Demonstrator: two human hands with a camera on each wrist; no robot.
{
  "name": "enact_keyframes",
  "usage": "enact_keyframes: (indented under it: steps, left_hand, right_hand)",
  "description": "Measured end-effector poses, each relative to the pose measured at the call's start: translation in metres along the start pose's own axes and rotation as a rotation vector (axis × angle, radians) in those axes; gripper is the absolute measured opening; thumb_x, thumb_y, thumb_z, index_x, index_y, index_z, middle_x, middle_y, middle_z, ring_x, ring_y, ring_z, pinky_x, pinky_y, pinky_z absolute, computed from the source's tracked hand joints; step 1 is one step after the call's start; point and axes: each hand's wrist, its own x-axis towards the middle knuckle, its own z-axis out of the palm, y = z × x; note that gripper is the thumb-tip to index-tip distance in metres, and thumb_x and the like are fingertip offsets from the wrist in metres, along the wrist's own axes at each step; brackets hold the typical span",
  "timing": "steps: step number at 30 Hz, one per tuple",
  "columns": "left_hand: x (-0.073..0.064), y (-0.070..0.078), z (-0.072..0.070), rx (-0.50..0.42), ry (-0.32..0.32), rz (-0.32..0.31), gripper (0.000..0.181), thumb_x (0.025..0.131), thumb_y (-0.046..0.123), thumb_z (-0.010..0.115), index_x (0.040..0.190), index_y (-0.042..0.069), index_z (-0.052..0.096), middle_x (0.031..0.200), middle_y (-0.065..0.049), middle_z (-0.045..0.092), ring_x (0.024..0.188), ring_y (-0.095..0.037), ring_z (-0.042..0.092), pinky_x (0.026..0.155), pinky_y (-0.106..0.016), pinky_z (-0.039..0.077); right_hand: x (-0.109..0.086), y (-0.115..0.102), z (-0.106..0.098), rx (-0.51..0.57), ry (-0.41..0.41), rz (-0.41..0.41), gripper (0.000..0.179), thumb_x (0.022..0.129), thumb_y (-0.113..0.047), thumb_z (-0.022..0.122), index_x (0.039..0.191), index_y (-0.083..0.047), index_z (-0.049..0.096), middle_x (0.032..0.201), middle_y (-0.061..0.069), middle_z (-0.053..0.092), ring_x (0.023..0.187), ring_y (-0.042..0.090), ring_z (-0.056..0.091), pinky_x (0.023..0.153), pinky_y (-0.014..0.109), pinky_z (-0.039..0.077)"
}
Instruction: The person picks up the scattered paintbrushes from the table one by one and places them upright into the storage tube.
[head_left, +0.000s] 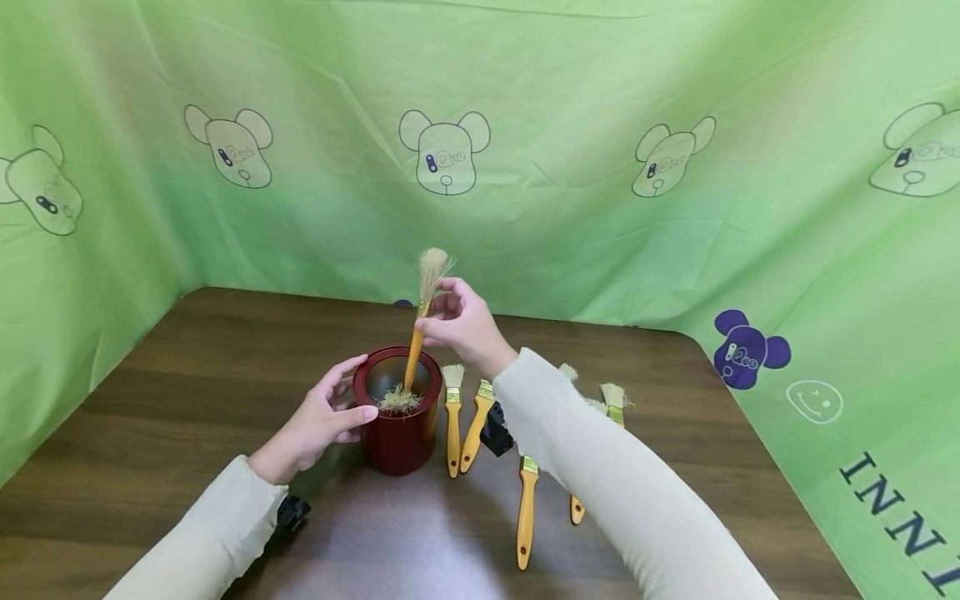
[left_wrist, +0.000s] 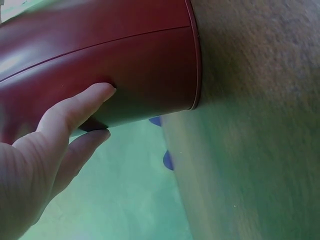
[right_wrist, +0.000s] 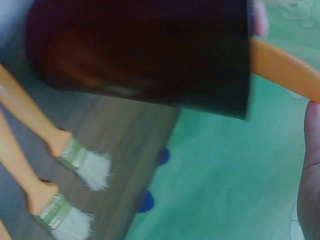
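Note:
A dark red round container (head_left: 399, 446) stands upright on the table. My left hand (head_left: 318, 417) holds its left side, thumb at the near rim and fingers toward the back; in the left wrist view fingertips touch its smooth wall. My right hand (head_left: 461, 323) pinches a paintbrush (head_left: 414, 354) near its metal band, bristles up. The wooden handle points down into the container's mouth; its lower end is hidden. Pale bristles (head_left: 400, 401) show inside by the near rim. In the right wrist view, the orange handle (right_wrist: 285, 67) passes the container's edge.
Right of the container lie several more paintbrushes, including one nearest it (head_left: 453, 421), a slanted one (head_left: 477, 425) and one toward the front (head_left: 527, 517). My right sleeve (head_left: 600, 450) covers part of the others. A green printed cloth (head_left: 525, 242) hangs behind the wooden table (head_left: 225, 367).

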Motion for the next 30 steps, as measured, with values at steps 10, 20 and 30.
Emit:
enact_keyframes:
  steps: [10,20,30]
  left_hand:
    - [-0.002,0.0,0.0,0.011,0.008,-0.009,0.084,0.084,0.016,0.074,0.15,0.008,0.022,0.142,-0.03,0.03,0.109,-0.032,0.053,0.071,-0.045,0.053]
    - [0.0,0.001,0.001,-0.005,0.005,0.011,0.082,0.085,0.014,0.072,0.15,0.007,0.022,0.141,-0.029,0.031,0.105,-0.027,0.055,0.069,-0.044,0.053]
    - [0.0,-0.002,0.001,0.0,0.009,0.005,0.081,0.084,0.015,0.073,0.149,0.007,0.024,0.14,-0.03,0.032,0.106,-0.03,0.055,0.071,-0.046,0.054]
  right_hand:
    - [-0.003,0.012,-0.003,-0.04,0.023,0.014,0.059,0.079,0.005,0.066,0.132,0.006,0.04,0.101,0.011,0.052,0.084,0.016,0.054,0.08,0.042,0.053]
    - [-0.006,0.016,-0.004,-0.102,0.035,0.014,0.048,0.079,0.002,0.07,0.12,0.003,0.044,0.088,0.007,0.051,0.075,0.015,0.052,0.071,0.038,0.054]
    - [-0.007,0.022,-0.006,-0.217,-0.024,0.047,0.046,0.082,-0.006,0.071,0.12,0.002,0.048,0.094,0.011,0.055,0.078,0.017,0.053,0.068,0.031,0.052]
